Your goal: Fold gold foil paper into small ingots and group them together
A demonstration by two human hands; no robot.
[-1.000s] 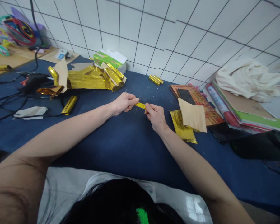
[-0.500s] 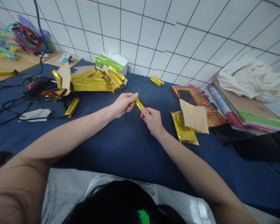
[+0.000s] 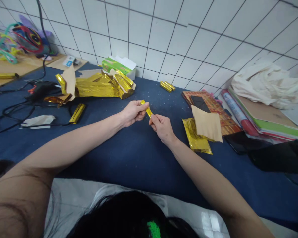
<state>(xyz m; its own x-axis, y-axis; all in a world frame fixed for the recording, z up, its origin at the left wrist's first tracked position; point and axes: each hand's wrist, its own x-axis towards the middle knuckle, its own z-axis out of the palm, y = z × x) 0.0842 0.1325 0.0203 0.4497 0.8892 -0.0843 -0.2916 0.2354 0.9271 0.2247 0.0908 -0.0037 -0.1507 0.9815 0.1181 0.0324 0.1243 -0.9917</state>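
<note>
A narrow gold foil strip (image 3: pixel 148 111) is stretched between my two hands above the dark blue cloth. My left hand (image 3: pixel 136 111) pinches it near its upper end, and a short bit of foil sticks out past the thumb. The lower end is pinched by my right hand (image 3: pixel 161 126). Crumpled gold foil (image 3: pixel 95 87) with brown backing lies behind my left hand. To the right, a flat gold foil packet (image 3: pixel 197 140) rests partly under a tan paper square (image 3: pixel 208 124).
Small gold rolls (image 3: pixel 166 86) lie near the tiled wall, and another gold roll (image 3: pixel 77 114) lies at left. A black glue gun (image 3: pixel 41 90) with cables is far left. Beside a green tissue box (image 3: pixel 118 65) is foil. Books (image 3: pixel 275 122) stack at right.
My left thumb and fingers have slid slightly down the strip, so its upper end now shows beyond them. My right hand has barely moved.
</note>
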